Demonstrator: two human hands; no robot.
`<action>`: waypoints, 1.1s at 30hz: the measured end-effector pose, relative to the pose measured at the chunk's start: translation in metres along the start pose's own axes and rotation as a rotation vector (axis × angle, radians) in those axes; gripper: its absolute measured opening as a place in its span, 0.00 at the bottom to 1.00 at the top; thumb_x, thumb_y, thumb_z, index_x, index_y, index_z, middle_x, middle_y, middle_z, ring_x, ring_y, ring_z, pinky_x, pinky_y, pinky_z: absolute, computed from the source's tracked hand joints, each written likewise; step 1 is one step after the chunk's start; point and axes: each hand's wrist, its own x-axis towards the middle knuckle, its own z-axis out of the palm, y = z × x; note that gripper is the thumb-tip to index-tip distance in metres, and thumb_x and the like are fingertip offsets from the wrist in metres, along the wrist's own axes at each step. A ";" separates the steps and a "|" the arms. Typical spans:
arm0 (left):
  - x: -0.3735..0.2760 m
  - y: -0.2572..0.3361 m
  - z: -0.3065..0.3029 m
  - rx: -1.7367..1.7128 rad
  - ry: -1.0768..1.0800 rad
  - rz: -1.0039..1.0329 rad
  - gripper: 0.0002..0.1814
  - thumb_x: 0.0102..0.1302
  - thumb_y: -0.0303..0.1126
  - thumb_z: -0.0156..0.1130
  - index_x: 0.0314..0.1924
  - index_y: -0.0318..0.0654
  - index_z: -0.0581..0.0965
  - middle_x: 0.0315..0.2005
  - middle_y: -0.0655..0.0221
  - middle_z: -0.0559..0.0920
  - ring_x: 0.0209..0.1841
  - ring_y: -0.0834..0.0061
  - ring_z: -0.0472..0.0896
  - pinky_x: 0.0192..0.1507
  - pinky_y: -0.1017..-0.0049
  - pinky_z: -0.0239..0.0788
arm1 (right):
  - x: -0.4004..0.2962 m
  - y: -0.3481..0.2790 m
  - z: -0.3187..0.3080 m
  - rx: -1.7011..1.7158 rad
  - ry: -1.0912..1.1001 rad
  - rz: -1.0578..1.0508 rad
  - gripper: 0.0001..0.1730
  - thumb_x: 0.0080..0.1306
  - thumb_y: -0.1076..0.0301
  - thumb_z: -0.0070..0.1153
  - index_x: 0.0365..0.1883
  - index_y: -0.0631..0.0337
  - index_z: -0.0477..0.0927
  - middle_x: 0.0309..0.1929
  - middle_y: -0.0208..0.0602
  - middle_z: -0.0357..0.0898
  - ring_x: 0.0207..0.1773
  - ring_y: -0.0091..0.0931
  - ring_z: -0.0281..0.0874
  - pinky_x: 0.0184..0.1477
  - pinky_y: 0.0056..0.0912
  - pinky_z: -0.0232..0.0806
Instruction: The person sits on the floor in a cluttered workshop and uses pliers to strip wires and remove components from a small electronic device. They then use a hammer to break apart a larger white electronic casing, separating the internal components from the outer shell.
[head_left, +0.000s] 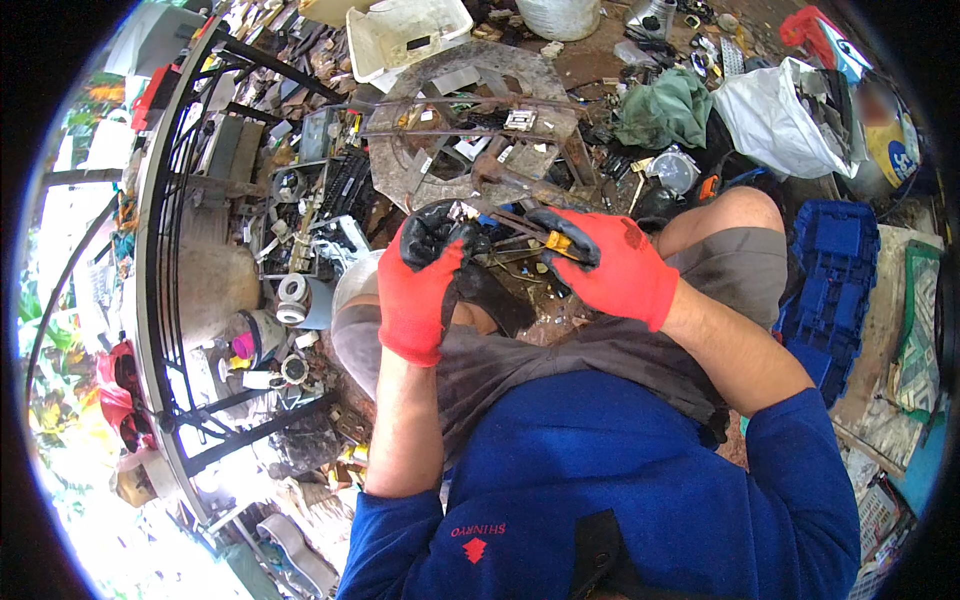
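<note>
My left hand (421, 289), in a red work glove with black-coated fingers, pinches a small shiny metal piece (463, 212). Partly covered by the fingers, the piece cannot be made out in detail. In my right hand (619, 262), gloved alike, is a hand tool with a yellow grip (559, 244). Its narrow metal end reaches left towards the piece; whether they touch is unclear. Just beyond both hands, a hammer (489, 169) rests on a worn metal plate (405, 94) with cut-out openings. Small scraps lie over the plate.
A black metal rack frame (176, 262) stands at left amid piled scrap. A white plastic bin (409, 37) and a pale bucket (559, 16) are at the back. To the right are a green bag (664, 112), a filled white sack (784, 120) and a blue plastic case (831, 292).
</note>
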 end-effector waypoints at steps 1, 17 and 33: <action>0.002 -0.004 -0.002 -0.033 -0.008 0.009 0.16 0.62 0.18 0.60 0.51 0.34 0.77 0.39 0.72 0.82 0.39 0.83 0.79 0.43 0.81 0.71 | 0.000 -0.001 0.000 -0.043 0.004 -0.038 0.28 0.56 0.64 0.62 0.56 0.61 0.75 0.43 0.53 0.80 0.45 0.46 0.78 0.47 0.42 0.72; 0.000 0.003 0.011 -0.559 -0.020 -0.159 0.14 0.69 0.27 0.57 0.54 0.33 0.74 0.42 0.65 0.80 0.42 0.74 0.79 0.45 0.76 0.76 | -0.005 0.000 0.006 0.389 -0.236 0.268 0.24 0.62 0.65 0.59 0.56 0.63 0.74 0.45 0.50 0.81 0.49 0.36 0.80 0.53 0.34 0.69; 0.016 -0.043 0.032 -1.224 -0.154 -0.142 0.15 0.67 0.27 0.58 0.53 0.33 0.75 0.41 0.63 0.81 0.37 0.76 0.78 0.39 0.79 0.72 | 0.003 -0.009 -0.009 0.894 -0.414 0.521 0.19 0.62 0.68 0.57 0.52 0.63 0.77 0.40 0.36 0.83 0.42 0.21 0.77 0.46 0.29 0.69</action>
